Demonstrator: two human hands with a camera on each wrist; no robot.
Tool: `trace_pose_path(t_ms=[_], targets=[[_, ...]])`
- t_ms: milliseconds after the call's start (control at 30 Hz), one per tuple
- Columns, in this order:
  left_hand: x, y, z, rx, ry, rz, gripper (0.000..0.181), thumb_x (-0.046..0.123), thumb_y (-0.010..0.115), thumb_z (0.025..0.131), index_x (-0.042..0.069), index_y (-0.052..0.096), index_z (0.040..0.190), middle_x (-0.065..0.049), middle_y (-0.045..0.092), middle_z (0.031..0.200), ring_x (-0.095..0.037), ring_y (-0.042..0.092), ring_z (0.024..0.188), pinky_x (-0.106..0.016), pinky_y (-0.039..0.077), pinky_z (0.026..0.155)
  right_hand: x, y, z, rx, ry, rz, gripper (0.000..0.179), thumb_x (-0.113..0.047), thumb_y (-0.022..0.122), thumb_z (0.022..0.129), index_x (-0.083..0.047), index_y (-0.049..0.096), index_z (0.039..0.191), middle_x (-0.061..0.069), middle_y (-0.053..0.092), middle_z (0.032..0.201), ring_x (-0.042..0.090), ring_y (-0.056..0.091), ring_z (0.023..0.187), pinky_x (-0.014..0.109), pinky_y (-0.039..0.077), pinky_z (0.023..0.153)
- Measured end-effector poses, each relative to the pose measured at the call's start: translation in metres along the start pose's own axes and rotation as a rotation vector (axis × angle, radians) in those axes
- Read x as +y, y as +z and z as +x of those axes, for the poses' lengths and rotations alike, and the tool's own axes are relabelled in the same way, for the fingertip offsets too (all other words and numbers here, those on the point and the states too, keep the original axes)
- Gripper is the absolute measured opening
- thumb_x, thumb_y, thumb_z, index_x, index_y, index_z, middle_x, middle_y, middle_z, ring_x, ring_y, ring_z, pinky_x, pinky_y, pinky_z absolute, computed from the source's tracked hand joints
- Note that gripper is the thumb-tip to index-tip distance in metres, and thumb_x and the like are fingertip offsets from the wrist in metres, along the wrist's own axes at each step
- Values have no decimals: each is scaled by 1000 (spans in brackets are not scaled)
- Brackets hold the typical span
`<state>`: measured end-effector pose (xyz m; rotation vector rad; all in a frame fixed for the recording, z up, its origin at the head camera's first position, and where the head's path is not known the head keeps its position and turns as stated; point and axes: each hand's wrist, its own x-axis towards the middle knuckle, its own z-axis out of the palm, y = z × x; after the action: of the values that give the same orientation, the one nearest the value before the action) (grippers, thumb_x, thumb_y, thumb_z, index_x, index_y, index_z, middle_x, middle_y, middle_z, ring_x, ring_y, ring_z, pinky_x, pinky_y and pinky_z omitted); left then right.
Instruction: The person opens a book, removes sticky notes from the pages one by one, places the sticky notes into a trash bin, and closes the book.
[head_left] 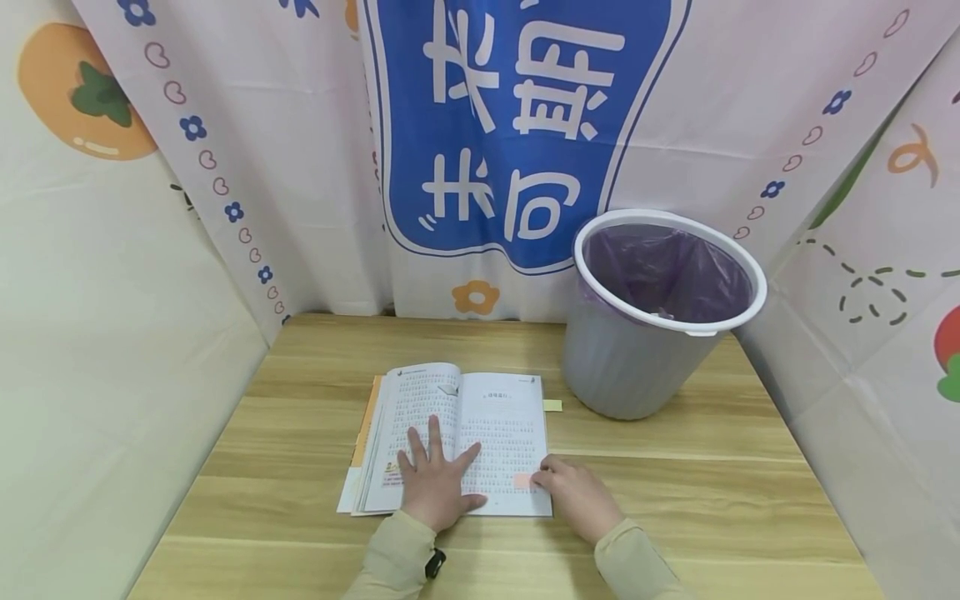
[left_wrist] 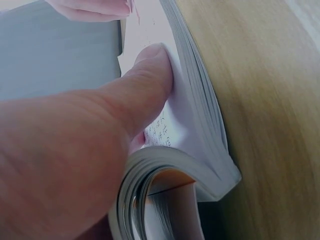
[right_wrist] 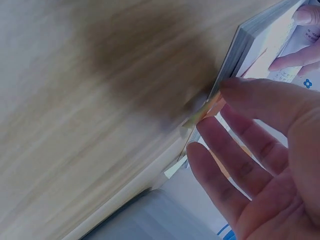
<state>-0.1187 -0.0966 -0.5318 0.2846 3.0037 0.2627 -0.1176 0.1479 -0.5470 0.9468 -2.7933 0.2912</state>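
Note:
An open book (head_left: 498, 467) lies on the wooden table, its left pages curving up from the spine. My left hand (head_left: 433, 487) rests spread across the middle, fingers straight on the left page and thumb on the right page. In the left wrist view the thumb (left_wrist: 152, 70) presses near the book's lower edge. At the right page's outer edge, my right hand (head_left: 577, 496) pinches a pink sticky note (head_left: 522, 481) between thumb and finger. The right wrist view shows the note (right_wrist: 216, 106) by the thumb, other fingers apart. A yellow tab (head_left: 552, 406) sticks out higher up.
A grey trash bin (head_left: 637, 367) with a white rim and purple liner stands behind the book, to the right. Printed curtains (head_left: 330, 208) hang behind and on both sides of the wooden table (head_left: 712, 483).

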Motion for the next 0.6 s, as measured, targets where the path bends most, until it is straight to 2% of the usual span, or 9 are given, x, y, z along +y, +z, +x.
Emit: trace_pose_path(t_ms=[600], targets=[[-1, 2, -1, 2, -3, -24, 80, 64, 75, 73, 33, 53, 144, -34, 2, 159, -66, 4, 137, -79, 17, 102, 4, -2, -3, -5, -5, 6, 20, 0, 78, 81, -11, 78, 98, 3, 69, 97, 19, 68, 85, 32, 58, 73]])
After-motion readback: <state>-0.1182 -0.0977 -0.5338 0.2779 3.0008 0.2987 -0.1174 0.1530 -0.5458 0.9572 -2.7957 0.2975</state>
